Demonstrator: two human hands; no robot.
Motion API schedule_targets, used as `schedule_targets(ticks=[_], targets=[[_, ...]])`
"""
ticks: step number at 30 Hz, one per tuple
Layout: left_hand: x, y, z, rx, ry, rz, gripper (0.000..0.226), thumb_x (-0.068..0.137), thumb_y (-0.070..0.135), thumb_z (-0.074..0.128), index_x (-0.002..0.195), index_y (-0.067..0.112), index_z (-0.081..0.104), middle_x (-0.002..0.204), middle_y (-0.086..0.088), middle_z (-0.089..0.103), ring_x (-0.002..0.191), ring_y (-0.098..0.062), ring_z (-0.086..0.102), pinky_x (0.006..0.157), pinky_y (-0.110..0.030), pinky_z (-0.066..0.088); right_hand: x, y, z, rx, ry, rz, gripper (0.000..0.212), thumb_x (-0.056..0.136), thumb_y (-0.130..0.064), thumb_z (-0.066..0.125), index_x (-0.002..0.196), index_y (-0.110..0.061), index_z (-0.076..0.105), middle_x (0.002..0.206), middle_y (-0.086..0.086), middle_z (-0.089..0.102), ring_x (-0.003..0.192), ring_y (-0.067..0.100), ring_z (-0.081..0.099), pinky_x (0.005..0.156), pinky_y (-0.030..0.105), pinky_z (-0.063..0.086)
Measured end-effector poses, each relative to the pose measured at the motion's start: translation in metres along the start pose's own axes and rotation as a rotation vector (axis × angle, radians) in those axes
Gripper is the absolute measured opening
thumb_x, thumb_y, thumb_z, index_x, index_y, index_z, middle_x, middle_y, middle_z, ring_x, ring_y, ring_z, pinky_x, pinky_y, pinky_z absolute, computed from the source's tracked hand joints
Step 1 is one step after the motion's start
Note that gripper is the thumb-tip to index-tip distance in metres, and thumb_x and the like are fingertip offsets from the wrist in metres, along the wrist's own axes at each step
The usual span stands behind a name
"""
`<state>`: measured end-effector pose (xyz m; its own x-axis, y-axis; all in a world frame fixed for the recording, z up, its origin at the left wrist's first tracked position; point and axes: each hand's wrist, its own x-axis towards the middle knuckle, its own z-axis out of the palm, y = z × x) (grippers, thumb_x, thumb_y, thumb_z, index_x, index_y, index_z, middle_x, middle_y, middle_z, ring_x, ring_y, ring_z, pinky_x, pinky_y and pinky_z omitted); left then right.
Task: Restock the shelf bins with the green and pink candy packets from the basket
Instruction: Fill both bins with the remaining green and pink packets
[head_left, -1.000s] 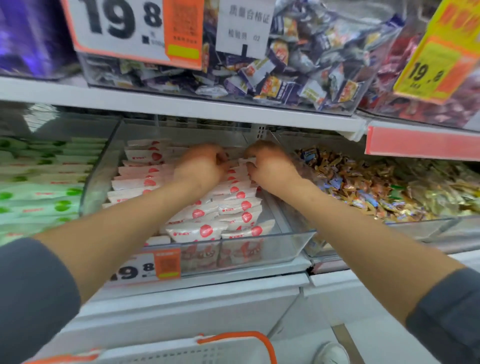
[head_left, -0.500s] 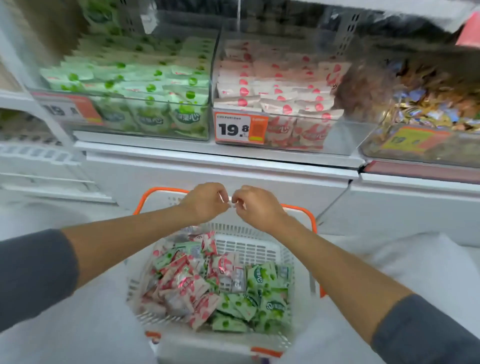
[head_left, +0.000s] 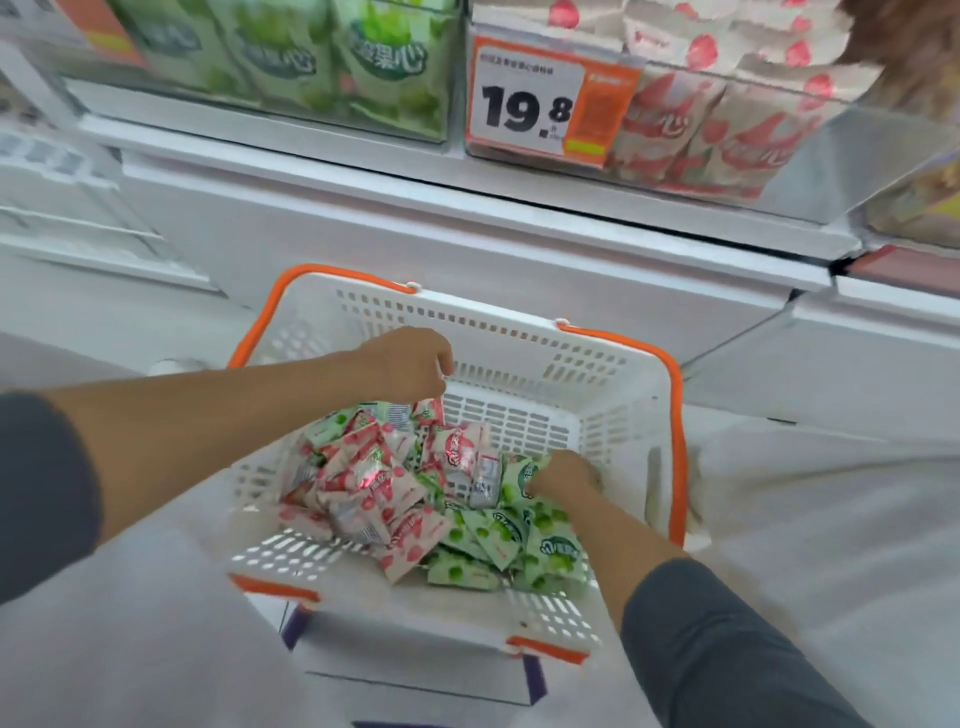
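A white basket (head_left: 498, 314) with orange handles sits below the shelf and holds a heap of candy packets. Pink packets (head_left: 363, 483) lie on its left side and green packets (head_left: 498, 532) on its right. My left hand (head_left: 410, 364) hovers over the back of the pink heap with its fingers curled downward; whether it holds anything is hidden. My right hand (head_left: 563, 475) is down among the green packets, fingers curled round one of them. On the shelf above are the green packet bin (head_left: 291, 57) and the pink packet bin (head_left: 727, 130).
An orange and white price tag (head_left: 540, 109) reading 19.8 hangs on the pink bin's front. The white shelf ledge (head_left: 467, 176) juts out above the basket. A bin of mixed candy (head_left: 930, 202) shows at the far right edge.
Both hands left the pink bin, met above the basket, then parted and dropped into it. The right hand now reaches into the green packets. The view has tilted down.
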<state>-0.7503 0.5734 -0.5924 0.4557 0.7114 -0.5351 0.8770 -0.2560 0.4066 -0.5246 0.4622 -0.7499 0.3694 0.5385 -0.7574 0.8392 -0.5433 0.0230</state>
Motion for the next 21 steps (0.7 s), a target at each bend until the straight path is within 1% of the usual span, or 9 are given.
schedule_targets(ticks=[4,6,8,10,11,14,17,19,21], targets=[[-0.006,0.002,0.003,-0.007,-0.066,-0.005,0.025,0.091,0.015,0.055,0.116,0.018,0.061,0.106,0.005,0.055,0.085,-0.011,0.052,0.080,-0.030,0.048,-0.003,-0.009,-0.023,0.146,0.119,-0.215,0.045,0.088,-0.008,0.060,0.130,-0.009,0.044,0.118,0.013,0.055,0.101,0.027,0.057,0.077,0.034,0.051],[-0.008,0.003,-0.001,0.016,-0.076,0.000,0.037,0.091,0.019,0.061,0.127,0.016,0.055,0.125,-0.001,0.055,0.105,-0.017,0.054,0.092,-0.033,0.047,-0.017,-0.023,-0.054,0.216,0.157,-0.369,0.037,0.087,-0.005,0.062,0.122,-0.011,0.053,0.116,0.012,0.060,0.101,0.026,0.059,0.082,0.033,0.051],[-0.010,0.003,-0.009,-0.001,-0.057,0.006,0.061,0.089,0.025,0.068,0.142,0.016,0.041,0.145,-0.005,0.043,0.125,-0.023,0.048,0.101,-0.033,0.042,-0.045,-0.046,-0.101,0.257,0.174,-0.534,0.032,0.084,-0.007,0.070,0.115,-0.012,0.061,0.118,0.009,0.062,0.109,0.024,0.059,0.088,0.033,0.050],[-0.014,0.004,-0.024,-0.125,-0.050,0.036,0.082,0.083,0.030,0.076,0.149,0.016,0.029,0.153,-0.004,0.035,0.132,-0.025,0.043,0.100,-0.032,0.040,-0.082,-0.071,-0.153,0.307,0.153,-0.696,0.032,0.080,-0.010,0.075,0.111,-0.011,0.066,0.118,0.007,0.064,0.112,0.022,0.059,0.094,0.039,0.050],[-0.016,0.004,-0.033,-0.207,-0.044,0.071,0.082,0.081,0.031,0.079,0.148,0.017,0.033,0.150,-0.002,0.039,0.132,-0.025,0.044,0.101,-0.032,0.040,-0.102,-0.083,-0.177,0.314,0.161,-0.757,0.030,0.080,-0.011,0.077,0.108,-0.012,0.068,0.113,0.006,0.066,0.108,0.022,0.062,0.091,0.041,0.052],[-0.027,0.002,-0.070,-0.453,0.016,0.165,0.043,0.083,0.028,0.076,0.122,0.017,0.061,0.118,-0.001,0.067,0.108,-0.022,0.063,0.092,-0.036,0.051,-0.156,-0.111,-0.236,0.372,0.185,-0.843,0.029,0.080,-0.011,0.078,0.107,-0.013,0.069,0.107,0.005,0.068,0.095,0.020,0.065,0.083,0.040,0.054],[-0.044,-0.008,-0.114,-0.654,0.159,0.182,0.016,0.090,0.019,0.068,0.102,0.009,0.064,0.091,-0.008,0.070,0.072,-0.018,0.066,0.069,-0.030,0.055,-0.200,-0.135,-0.271,0.583,0.219,-0.896,0.040,0.079,-0.011,0.079,0.115,-0.016,0.063,0.117,0.003,0.067,0.099,0.016,0.065,0.084,0.033,0.055],[-0.061,-0.014,-0.141,-0.707,0.246,0.227,0.009,0.092,0.016,0.064,0.096,0.008,0.063,0.080,-0.005,0.069,0.058,-0.009,0.059,0.059,-0.021,0.050,-0.217,-0.146,-0.279,0.722,0.137,-0.947,0.030,0.081,-0.001,0.074,0.103,-0.015,0.060,0.090,-0.007,0.073,0.080,0.005,0.068,0.071,0.021,0.055],[-0.077,-0.021,-0.162,-0.709,0.291,0.263,0.010,0.093,0.016,0.063,0.097,0.007,0.063,0.072,0.002,0.068,0.053,-0.005,0.055,0.054,-0.018,0.046,-0.228,-0.159,-0.278,0.691,0.097,-0.951,0.028,0.082,0.004,0.071,0.092,-0.017,0.055,0.064,-0.015,0.068,0.061,-0.002,0.064,0.059,0.017,0.052]])
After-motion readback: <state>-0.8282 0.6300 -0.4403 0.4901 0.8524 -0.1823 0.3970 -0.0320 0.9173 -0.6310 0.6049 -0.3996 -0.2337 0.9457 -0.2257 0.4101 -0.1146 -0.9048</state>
